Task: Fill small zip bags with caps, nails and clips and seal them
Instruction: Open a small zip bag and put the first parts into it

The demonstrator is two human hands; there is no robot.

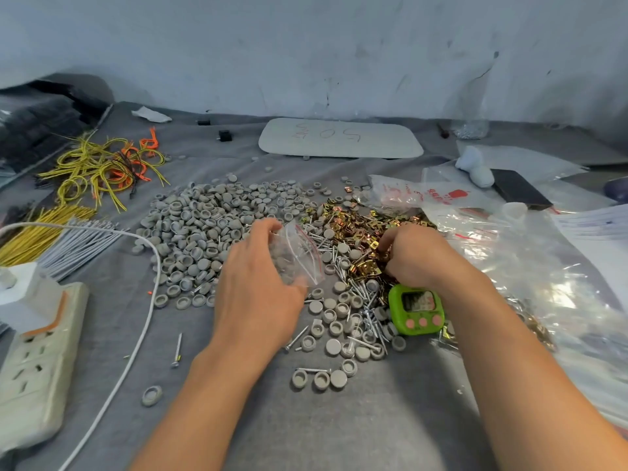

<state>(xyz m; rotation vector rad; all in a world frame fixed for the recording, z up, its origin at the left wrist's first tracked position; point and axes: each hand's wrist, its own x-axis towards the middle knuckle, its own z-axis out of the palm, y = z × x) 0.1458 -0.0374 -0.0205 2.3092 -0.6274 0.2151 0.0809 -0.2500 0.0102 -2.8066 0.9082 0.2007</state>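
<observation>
The left hand (258,283) has its grip closed on a small zip bag (299,256) — the fingers curl round its side, and grey shapes show through the plastic. The bag is just above the counter (339,419), between the heap of caps (197,226) and the gold clips (360,226). The right hand (414,256) sits in the clips — fingers curled, pinching a few. Loose nails (356,287) lie beside a green timer (416,309).
</observation>
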